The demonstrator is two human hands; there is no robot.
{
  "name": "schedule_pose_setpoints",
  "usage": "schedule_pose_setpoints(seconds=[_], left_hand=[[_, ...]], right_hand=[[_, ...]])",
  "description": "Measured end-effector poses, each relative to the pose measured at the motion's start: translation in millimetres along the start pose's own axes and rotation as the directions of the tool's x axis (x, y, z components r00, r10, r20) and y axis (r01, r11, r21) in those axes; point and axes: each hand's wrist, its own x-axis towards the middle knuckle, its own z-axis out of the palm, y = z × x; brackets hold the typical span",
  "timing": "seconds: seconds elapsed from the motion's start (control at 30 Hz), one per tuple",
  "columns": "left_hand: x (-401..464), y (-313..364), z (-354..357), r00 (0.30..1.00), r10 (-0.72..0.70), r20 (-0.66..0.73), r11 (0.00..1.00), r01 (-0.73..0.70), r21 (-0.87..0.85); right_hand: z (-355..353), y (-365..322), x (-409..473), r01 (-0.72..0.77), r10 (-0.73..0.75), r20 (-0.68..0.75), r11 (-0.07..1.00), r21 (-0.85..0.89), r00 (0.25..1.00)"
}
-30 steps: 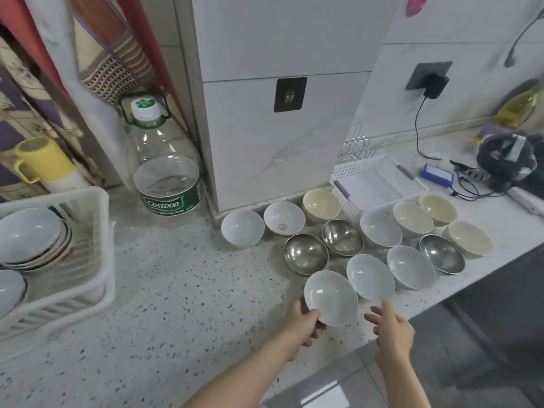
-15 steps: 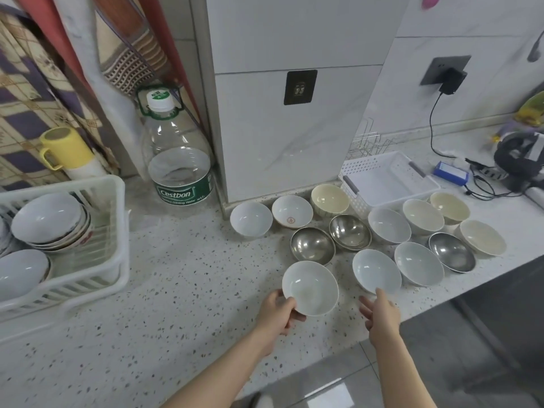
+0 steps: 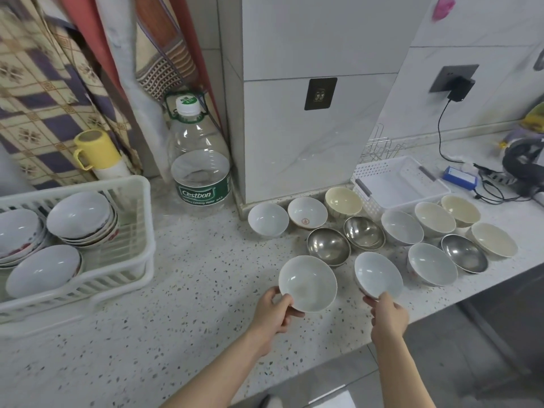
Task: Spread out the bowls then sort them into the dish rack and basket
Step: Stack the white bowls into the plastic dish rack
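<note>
My left hand (image 3: 272, 312) grips the near rim of a white bowl (image 3: 307, 282), tilted and lifted just above the speckled counter. My right hand (image 3: 388, 315) takes hold of the near rim of a second white bowl (image 3: 378, 273) beside it. Behind them several white, cream and steel bowls lie spread out, among them a steel bowl (image 3: 328, 245). A white dish rack (image 3: 117, 269) at the left holds several white bowls. A white perforated basket (image 3: 397, 184) stands behind the spread bowls, with nothing visible in it.
A large Cestbon water bottle (image 3: 200, 172) stands against the white pillar. A yellow mug (image 3: 94, 150) sits behind the dish rack. At the far right lie a blue box (image 3: 460, 178), cables and a dark bundle. The counter edge runs close under my hands.
My left hand has carried the white bowl leftward, away from the other bowls. My right hand has reached forward to the rim of the neighbouring white bowl.
</note>
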Motion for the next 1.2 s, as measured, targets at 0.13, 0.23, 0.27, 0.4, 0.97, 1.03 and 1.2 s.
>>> schedule_pose_setpoints(seconds=[0.13,0.23,0.27,0.4,0.97,1.03,1.2], left_hand=[[-9.1,4.8,-24.1,0.999,0.044,-0.018,0.998,-0.045,-0.038],[-19.8,10.9,-48.8,0.996,0.078,-0.032,0.994,-0.08,-0.075],[-24.1,13.3,-58.8,0.995,0.086,-0.042,0.992,-0.089,-0.085],[-46.8,25.9,-104.6,0.988,0.135,-0.077,0.983,-0.143,-0.117],[-127.5,64.5,-290.7,0.903,0.308,-0.3,0.848,-0.404,-0.344],[-138.7,65.9,-317.5,0.883,0.328,-0.335,0.832,-0.438,-0.341],[-164.1,68.6,-387.4,0.782,0.4,-0.477,0.812,-0.544,-0.211]], right_hand=[[9.7,2.9,-24.6,0.073,-0.073,0.003,0.997,-0.012,0.997],[21.6,0.3,-50.7,0.152,-0.152,0.015,0.988,0.005,0.988],[27.0,-0.9,-61.0,0.177,-0.177,0.023,0.984,0.014,0.984],[55.2,-4.5,-105.2,0.225,-0.23,0.09,0.972,0.067,0.969],[171.1,5.6,-270.2,0.5,-0.48,0.431,0.863,0.073,0.764],[188.4,11.5,-287.0,0.511,-0.496,0.45,0.854,0.097,0.743],[234.9,26.4,-326.5,0.57,-0.518,0.582,0.814,0.112,0.626]])
